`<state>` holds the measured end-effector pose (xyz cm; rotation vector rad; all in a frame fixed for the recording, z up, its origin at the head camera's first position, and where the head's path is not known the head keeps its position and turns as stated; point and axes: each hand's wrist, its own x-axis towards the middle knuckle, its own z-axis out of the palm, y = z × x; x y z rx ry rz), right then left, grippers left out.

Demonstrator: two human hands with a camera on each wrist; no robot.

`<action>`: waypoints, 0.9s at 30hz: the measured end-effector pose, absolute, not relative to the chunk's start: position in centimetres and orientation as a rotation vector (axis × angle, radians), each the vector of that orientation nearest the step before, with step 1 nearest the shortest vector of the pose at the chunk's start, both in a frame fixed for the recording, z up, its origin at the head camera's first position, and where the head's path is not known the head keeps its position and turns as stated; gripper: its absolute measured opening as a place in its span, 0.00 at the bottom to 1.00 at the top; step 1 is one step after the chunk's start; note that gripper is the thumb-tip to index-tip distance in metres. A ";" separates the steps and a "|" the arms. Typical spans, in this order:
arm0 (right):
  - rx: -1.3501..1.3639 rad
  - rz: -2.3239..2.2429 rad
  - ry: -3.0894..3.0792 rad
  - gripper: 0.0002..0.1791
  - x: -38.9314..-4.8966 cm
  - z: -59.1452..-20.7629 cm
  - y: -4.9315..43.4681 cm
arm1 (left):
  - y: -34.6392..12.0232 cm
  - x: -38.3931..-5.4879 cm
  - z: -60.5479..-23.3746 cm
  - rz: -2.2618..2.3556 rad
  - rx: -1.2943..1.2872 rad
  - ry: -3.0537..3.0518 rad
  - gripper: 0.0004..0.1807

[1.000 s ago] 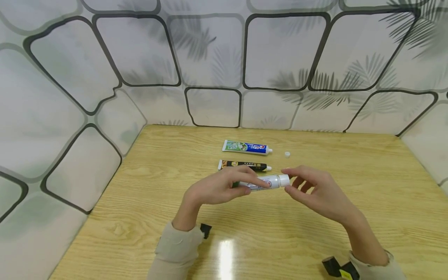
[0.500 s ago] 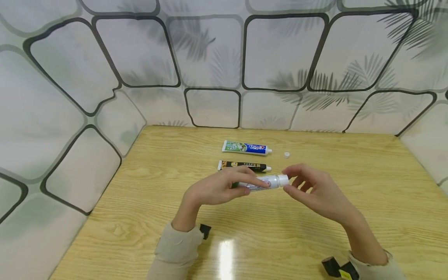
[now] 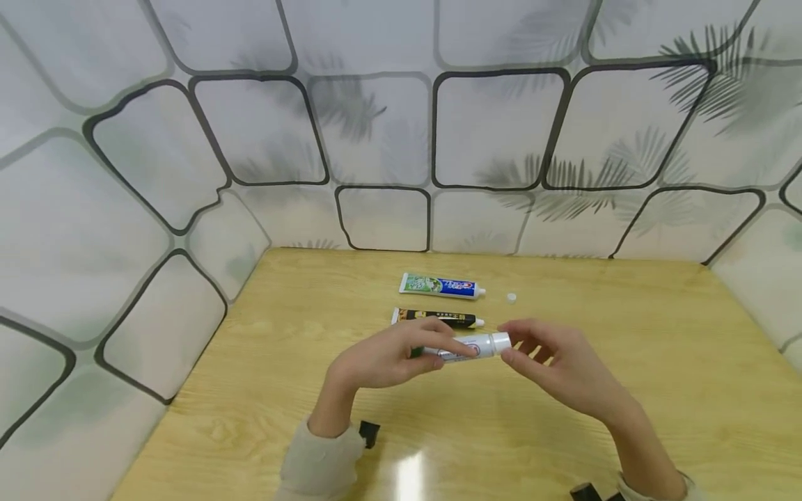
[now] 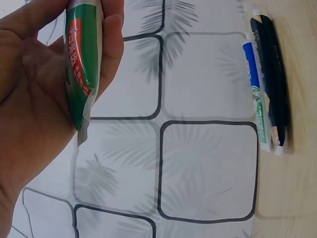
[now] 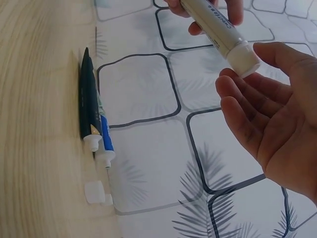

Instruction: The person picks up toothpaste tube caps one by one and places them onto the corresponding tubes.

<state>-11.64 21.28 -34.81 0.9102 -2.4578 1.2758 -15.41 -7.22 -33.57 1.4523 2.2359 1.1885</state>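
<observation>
My left hand point(image 3: 385, 355) grips a white toothpaste tube point(image 3: 462, 348) above the table, held nearly level with its cap toward the right. In the left wrist view the tube's green lower part point(image 4: 84, 59) with a red label lies between thumb and fingers. My right hand point(image 3: 557, 358) pinches the white cap point(image 5: 243, 58) between thumb and fingertips. The cap sits on the tube's end. Behind the hands lie a black toothpaste tube point(image 3: 447, 319), partly hidden by the left hand, and a green and blue one point(image 3: 441, 286), both with bare nozzles.
A small white cap point(image 3: 511, 298) lies on the wooden table point(image 3: 313, 292) right of the green and blue tube. The right wrist view shows a larger white cap point(image 5: 94, 192) nearer. A patterned wall point(image 3: 382, 219) borders the table at the back and left.
The head view has tilted up, so everything appears lower in it. Both hands keep nearly the same pose on the tube and its cap.
</observation>
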 end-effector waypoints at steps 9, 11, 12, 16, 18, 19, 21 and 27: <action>0.957 1.299 -2.477 0.17 -11.4 -32.9 21.9 | -6.9 -15.1 -32.1 1.156 1.498 2.301 0.21; 0.951 1.292 -2.472 0.17 -11.5 -32.2 21.9 | -6.8 -15.1 -31.4 1.144 1.530 2.322 0.21; 0.955 1.289 -2.463 0.17 -11.5 -31.8 21.9 | -6.8 -15.1 -31.0 1.141 1.550 2.329 0.21; 0.976 1.276 -2.420 0.18 -11.7 -31.0 22.0 | -6.9 -15.3 -30.5 1.166 1.604 2.339 0.20; 0.982 1.277 -2.403 0.19 -11.6 -30.7 22.0 | -6.8 -15.2 -30.3 1.192 1.624 2.333 0.20; 0.983 1.277 -2.398 0.19 -11.6 -30.5 22.0 | -6.8 -15.2 -30.3 1.202 1.634 2.328 0.20; 0.984 1.285 -2.396 0.19 -11.4 -30.4 22.1 | -6.7 -15.1 -30.3 1.215 1.653 2.308 0.20; 0.984 1.293 -2.444 0.18 -11.5 -31.0 22.5 | -6.2 -15.3 -30.8 1.241 1.611 2.231 0.19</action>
